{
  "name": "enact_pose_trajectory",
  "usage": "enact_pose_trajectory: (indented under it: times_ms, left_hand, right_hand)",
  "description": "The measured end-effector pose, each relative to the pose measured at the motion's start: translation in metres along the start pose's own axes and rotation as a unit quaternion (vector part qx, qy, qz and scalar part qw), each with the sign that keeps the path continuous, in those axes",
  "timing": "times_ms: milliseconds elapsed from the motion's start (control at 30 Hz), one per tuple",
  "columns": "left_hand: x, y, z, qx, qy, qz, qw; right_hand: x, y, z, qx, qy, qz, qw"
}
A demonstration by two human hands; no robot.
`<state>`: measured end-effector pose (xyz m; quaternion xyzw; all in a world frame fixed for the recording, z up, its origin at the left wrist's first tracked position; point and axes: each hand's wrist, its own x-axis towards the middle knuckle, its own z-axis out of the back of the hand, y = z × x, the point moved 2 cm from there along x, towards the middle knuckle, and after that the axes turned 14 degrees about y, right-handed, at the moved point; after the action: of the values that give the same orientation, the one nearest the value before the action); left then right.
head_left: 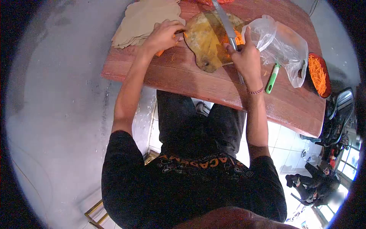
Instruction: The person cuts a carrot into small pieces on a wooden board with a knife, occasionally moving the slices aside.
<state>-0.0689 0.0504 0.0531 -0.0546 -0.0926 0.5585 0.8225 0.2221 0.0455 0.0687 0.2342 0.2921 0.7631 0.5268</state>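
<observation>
My right hand (248,61) is wrapped round the handle of a knife (225,21), whose long blade points away over the right part of a worn cutting board (204,36). Orange carrot shreds (239,37) lie on the board beside the blade. At the board's left edge is my left hand (166,36), its fingers bent and close together. Orange carrot pieces (160,53) show under and beside that hand; whether the fingers grip one is too small to tell.
Brown paper sheets (143,19) are stacked at the back left of the wooden table (183,78). A clear plastic bag (286,45), a green-handled peeler (272,78) and a bowl of shredded carrot (318,75) are on the right. More orange stuff lies at the far edge.
</observation>
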Motion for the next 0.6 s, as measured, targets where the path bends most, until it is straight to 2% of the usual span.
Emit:
enact_pose_trajectory:
  times_ms: [67,167,300,400,500,567,600]
  left_hand:
    - [0.006,-0.002,-0.001,0.062,0.123,0.013,0.990]
    - [0.008,-0.001,-0.001,0.110,0.135,-0.023,0.985]
    - [0.008,0.003,-0.006,0.090,0.121,-0.026,0.988]
    - [0.013,-0.002,0.002,0.079,0.095,-0.039,0.992]
    - [0.040,-0.010,0.039,-0.002,0.045,-0.051,0.998]
    - [0.068,-0.025,0.078,-0.022,-0.141,-0.003,0.990]
    - [0.086,-0.036,0.104,-0.044,-0.134,0.054,0.989]
  right_hand:
    - [0.003,-0.006,-0.004,-0.007,-0.016,0.005,1.000]
    - [0.005,-0.010,-0.005,-0.014,-0.031,0.009,0.999]
    - [0.004,-0.010,-0.004,-0.019,-0.035,0.027,0.999]
    - [0.003,-0.011,-0.005,-0.010,-0.038,0.042,0.998]
    - [0.003,-0.011,-0.005,-0.007,-0.024,0.016,1.000]
    - [0.005,-0.016,-0.008,-0.015,-0.038,0.028,0.999]
    - [0.006,-0.016,-0.008,-0.022,-0.051,0.042,0.998]
